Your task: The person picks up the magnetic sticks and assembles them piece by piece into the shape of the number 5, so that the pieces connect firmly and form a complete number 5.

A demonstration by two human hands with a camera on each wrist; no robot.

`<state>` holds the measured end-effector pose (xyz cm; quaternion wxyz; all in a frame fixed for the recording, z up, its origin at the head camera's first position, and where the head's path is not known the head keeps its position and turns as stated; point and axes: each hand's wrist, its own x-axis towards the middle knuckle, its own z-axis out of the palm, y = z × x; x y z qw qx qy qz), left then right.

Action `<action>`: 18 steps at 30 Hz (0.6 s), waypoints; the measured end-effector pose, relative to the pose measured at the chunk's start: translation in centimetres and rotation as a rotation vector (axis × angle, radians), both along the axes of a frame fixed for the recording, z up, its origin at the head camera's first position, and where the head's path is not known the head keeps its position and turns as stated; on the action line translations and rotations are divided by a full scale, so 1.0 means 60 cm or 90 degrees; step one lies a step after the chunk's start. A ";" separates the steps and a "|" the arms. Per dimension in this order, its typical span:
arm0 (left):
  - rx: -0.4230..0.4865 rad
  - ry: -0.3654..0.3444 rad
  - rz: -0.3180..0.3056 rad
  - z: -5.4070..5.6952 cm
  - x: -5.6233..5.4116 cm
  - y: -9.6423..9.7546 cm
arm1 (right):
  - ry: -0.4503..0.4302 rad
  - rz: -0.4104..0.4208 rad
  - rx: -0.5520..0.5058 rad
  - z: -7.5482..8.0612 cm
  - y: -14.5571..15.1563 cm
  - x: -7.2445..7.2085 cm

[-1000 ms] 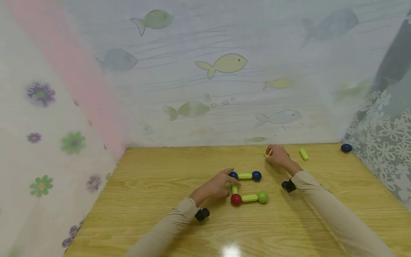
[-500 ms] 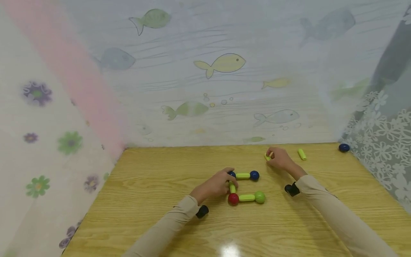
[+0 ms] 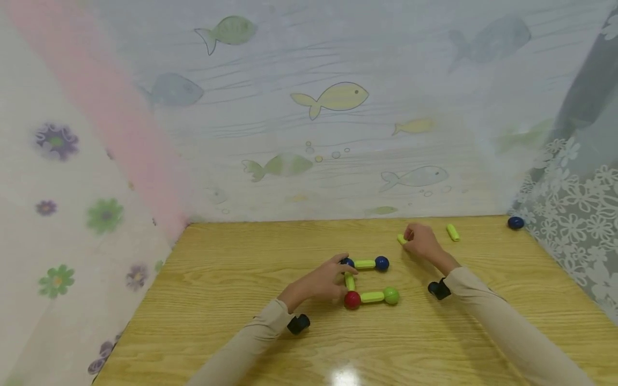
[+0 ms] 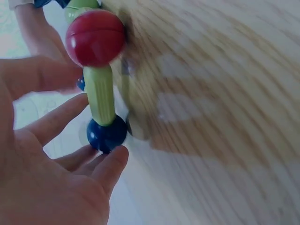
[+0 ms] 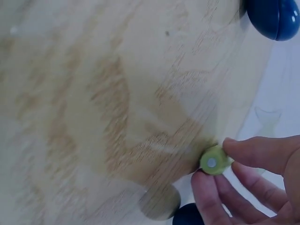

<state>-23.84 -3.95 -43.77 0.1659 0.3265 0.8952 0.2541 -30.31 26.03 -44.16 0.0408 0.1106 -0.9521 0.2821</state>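
Observation:
A magnetic building set lies on the table: lime-yellow rods joined to balls in a squared C. My left hand [image 3: 321, 280] straddles its left side, fingers loosely spread around the near-left blue ball [image 4: 107, 134] and the upright rod [image 4: 100, 96]. A fingertip is right at that blue ball, and the thumb lies by the rod below the red ball [image 3: 352, 299]. A green ball [image 3: 391, 295] ends the front rod [image 3: 372, 297], another blue ball [image 3: 382, 263] the back rod [image 3: 364, 264]. Farther back, my right hand [image 3: 422, 241] pinches a loose magnetic rod [image 5: 213, 161], its magnet end showing.
A single yellow rod [image 3: 453, 232] lies right of my right hand. At the table's back right corner sits a dark blue ball [image 3: 515, 223]. A fish-patterned wall covering [image 3: 328, 155] rises behind the wooden table [image 3: 232, 252]; flowered panels stand at both sides.
My right hand has shifted slightly right and toward me with the rod. Over the last half second my left fingers have straightened a little around the blue ball. The joined pieces keep their shape.

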 end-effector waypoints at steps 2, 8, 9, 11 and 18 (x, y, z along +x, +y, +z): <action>0.018 -0.022 -0.004 0.000 0.003 -0.004 | -0.013 -0.003 -0.004 0.003 0.004 0.007; 0.041 -0.082 0.005 -0.007 0.006 -0.013 | -0.075 0.030 -0.018 0.016 0.013 0.041; 0.041 -0.084 0.005 -0.008 0.006 -0.013 | -0.084 0.036 -0.023 0.018 0.015 0.049; 0.042 -0.078 0.001 -0.009 0.006 -0.012 | -0.111 0.040 -0.043 0.021 0.017 0.067; 0.045 -0.069 -0.003 -0.011 0.003 -0.011 | -0.189 0.046 -0.127 0.023 0.012 0.123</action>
